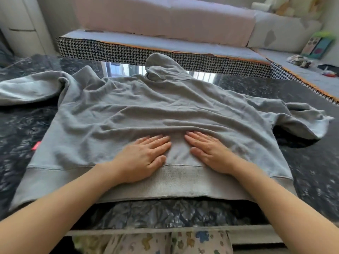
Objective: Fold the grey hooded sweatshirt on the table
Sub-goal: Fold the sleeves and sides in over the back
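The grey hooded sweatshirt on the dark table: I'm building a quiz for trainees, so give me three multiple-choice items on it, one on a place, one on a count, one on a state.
1. Where does the hood of the grey hooded sweatshirt lie?
A. at the far edge of the dark marbled table
B. by the ribbed hem
C. under a sleeve

2. How many hands rest on it?
A. none
B. one
C. two

3. What is its state?
A. folded in half
B. spread out, wrinkled
C. rolled up

Key: 1 A, the hood points away from the person; 2 C, the left hand and right hand lie flat above the hem; 3 B, body and both sleeves are spread out.
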A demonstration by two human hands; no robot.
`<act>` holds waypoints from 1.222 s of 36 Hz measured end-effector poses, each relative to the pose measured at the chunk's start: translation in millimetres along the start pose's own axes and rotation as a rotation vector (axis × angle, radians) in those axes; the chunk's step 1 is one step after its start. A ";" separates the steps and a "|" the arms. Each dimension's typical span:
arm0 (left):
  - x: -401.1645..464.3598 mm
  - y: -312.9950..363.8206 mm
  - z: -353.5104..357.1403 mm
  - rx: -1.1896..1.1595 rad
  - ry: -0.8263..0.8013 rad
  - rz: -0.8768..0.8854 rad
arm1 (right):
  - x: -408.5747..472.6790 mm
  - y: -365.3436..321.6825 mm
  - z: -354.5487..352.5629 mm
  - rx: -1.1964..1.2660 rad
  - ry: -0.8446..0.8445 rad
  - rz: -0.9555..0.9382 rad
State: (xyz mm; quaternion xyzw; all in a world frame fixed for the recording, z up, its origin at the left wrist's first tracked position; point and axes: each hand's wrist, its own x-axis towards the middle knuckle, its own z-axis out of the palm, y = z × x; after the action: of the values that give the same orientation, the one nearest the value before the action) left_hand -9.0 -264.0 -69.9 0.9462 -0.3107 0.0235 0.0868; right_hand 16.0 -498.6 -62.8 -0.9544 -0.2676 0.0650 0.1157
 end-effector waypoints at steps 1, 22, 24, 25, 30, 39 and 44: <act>1.1 0.2 1.3 0.029 -0.067 -0.053 | 4.5 13.1 -2.9 -0.078 -0.013 0.127; 8.3 -39.7 -10.3 0.121 0.160 -0.478 | -3.1 33.1 -18.4 -0.173 0.109 0.467; 23.8 -25.6 -13.0 0.097 0.302 -0.189 | 11.7 10.3 -18.2 -0.052 0.212 0.252; 29.3 -20.1 -12.8 0.017 0.325 -0.070 | 16.8 -5.7 -17.3 0.029 0.214 0.145; 39.3 -28.2 -8.7 -0.117 0.311 0.031 | 51.2 -24.4 -1.2 0.203 0.162 -0.043; 40.9 -28.0 -4.0 0.066 -0.100 0.067 | 87.7 6.3 -29.7 0.103 0.261 0.100; 41.4 -30.7 -2.0 0.136 -0.100 0.114 | 120.4 -9.8 -22.7 0.198 -0.075 -0.058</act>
State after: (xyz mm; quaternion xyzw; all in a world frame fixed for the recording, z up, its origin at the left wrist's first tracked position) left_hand 42.5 -263.6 -68.5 0.9307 -0.3656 0.0024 0.0053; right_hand 117.6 -431.4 -45.8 -0.9270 -0.2916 0.1234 0.2012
